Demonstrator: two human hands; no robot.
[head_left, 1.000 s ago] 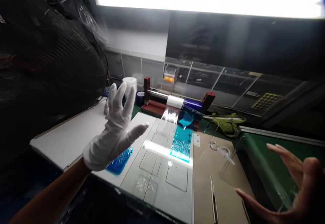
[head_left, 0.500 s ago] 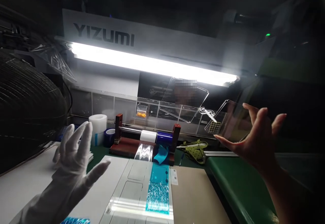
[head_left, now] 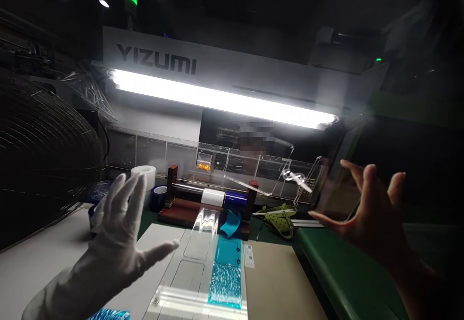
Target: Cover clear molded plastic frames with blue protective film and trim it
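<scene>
Hands are raised above the surface, both spread wide. The left hand (head_left: 119,242), in a white glove, hovers over the near left part of the surface with fingers fanned and thumb out; its grip is fully open and has hold of nothing. The right hand (head_left: 369,218) is bare, lifted over the right edge, thumb and fingers parted, and a clear plastic part (head_left: 286,175) stands up in the air just beside its fingertips; whether the fingers actually touch the part's blurred right edge cannot be told. The part is transparent, a flat panel with a small curled sprue at its middle, seen against the bright lamp (head_left: 224,100) at the back.

Below, a white template board (head_left: 181,271) lies on the surface, with a blue film strip (head_left: 226,274) stretched down it from a film roll holder (head_left: 210,199) at the back edge. A white tape roll (head_left: 144,172) stands toward the back left corner. A brown sheet (head_left: 275,281) lies right of the board, and a green mat (head_left: 337,276) covers the right edge.
</scene>
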